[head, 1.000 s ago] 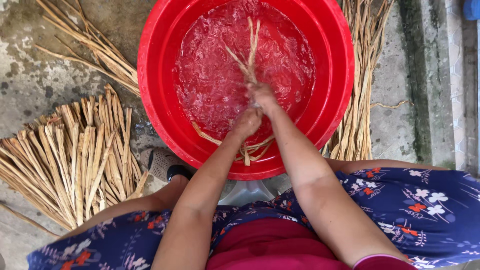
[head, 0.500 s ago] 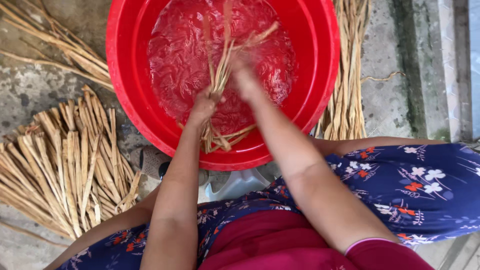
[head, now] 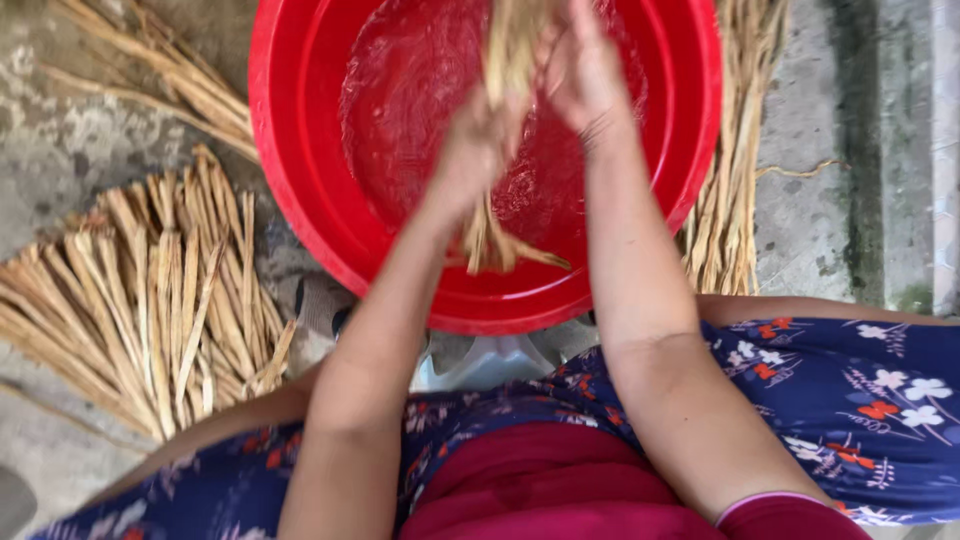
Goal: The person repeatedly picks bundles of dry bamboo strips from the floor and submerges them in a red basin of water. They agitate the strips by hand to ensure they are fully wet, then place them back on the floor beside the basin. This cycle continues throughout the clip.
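Observation:
A big red plastic basin [head: 300,190] with water in it stands on the ground in front of me. Both my hands are raised over it and grip one bundle of wet tan reed strips [head: 495,240]. My left hand [head: 478,145] clasps the bundle lower down. My right hand [head: 585,70] holds it higher, near the top edge of the view. The strips' lower ends hang splayed above the basin's near wall. Motion blurs both hands.
A fan of dry tan strips [head: 150,300] lies on the concrete to the left, with loose ones [head: 170,70] further back. Another bunch [head: 735,170] lies right of the basin. My knees in blue flowered cloth [head: 850,400] frame the bottom.
My hands have lifted the bundle of strips up out of the water and toward me. The basin now sits higher and larger in the view.

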`<action>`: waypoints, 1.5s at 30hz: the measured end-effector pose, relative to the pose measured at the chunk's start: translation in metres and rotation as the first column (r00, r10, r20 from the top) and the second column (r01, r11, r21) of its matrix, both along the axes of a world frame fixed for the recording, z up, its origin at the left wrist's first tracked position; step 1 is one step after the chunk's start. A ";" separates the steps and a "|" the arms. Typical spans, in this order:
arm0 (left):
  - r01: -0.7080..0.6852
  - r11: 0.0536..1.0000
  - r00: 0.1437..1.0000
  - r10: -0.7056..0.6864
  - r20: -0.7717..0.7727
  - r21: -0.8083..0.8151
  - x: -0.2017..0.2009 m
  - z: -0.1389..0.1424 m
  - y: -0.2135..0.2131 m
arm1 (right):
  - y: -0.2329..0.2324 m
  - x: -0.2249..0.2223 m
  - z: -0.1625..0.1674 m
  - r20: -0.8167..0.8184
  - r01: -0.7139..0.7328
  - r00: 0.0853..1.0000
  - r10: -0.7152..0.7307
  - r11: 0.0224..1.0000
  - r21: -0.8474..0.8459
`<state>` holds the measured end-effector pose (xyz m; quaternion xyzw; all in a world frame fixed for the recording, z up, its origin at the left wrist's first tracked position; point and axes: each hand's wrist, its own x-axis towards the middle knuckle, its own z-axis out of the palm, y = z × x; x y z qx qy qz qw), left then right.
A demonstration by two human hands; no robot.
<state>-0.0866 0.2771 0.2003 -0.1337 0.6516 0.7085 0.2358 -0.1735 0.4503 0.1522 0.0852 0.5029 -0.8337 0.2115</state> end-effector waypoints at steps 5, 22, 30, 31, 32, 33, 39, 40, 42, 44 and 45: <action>-0.123 0.976 0.962 0.073 -0.263 -0.178 -0.060 0.013 -0.097 | 0.003 0.009 0.038 -0.081 -0.143 0.982 0.170 0.953 0.269; -0.412 0.901 0.863 0.433 0.261 -0.134 0.014 -0.110 -0.108 | -0.048 0.072 -0.041 0.213 -0.280 0.947 0.239 0.298 0.913; -0.232 0.940 0.899 0.305 0.313 -0.251 0.025 -0.115 -0.069 | -0.060 0.095 -0.047 0.512 -0.657 0.742 0.434 0.621 0.426; -0.247 0.935 0.902 0.317 0.292 -0.254 0.024 -0.106 -0.070 | -0.061 0.099 -0.051 0.504 -0.670 0.713 0.487 0.685 0.286; -0.256 0.935 0.889 0.327 0.319 -0.246 0.023 -0.097 -0.073 | -0.062 0.101 -0.055 0.487 -0.671 0.686 0.540 0.729 0.137; -0.266 0.934 0.877 0.338 0.343 -0.239 0.021 -0.088 -0.078 | -0.062 0.102 -0.058 0.480 -0.671 0.692 0.539 0.726 0.150; -0.191 0.972 0.959 0.214 0.185 -0.137 0.013 -0.069 -0.090 | -0.048 0.087 -0.054 0.340 -0.489 0.865 0.370 0.777 0.397; -0.140 0.966 0.972 0.177 0.157 -0.219 0.012 -0.071 -0.087 | -0.045 0.084 -0.051 0.336 -0.463 0.876 0.346 0.798 0.385; 0.042 0.779 0.993 -0.103 -0.062 -0.625 0.014 -0.074 -0.077 | -0.041 0.081 -0.048 0.333 -0.438 0.887 0.321 0.815 0.380; 0.205 0.458 0.944 -0.327 0.050 -0.865 0.020 -0.072 -0.068 | -0.040 0.083 -0.049 0.346 -0.443 0.883 0.318 0.809 0.386; 0.333 0.295 0.908 -0.355 0.221 -0.896 0.024 -0.069 -0.064 | -0.039 0.084 -0.050 0.326 -0.427 0.892 0.312 0.819 0.384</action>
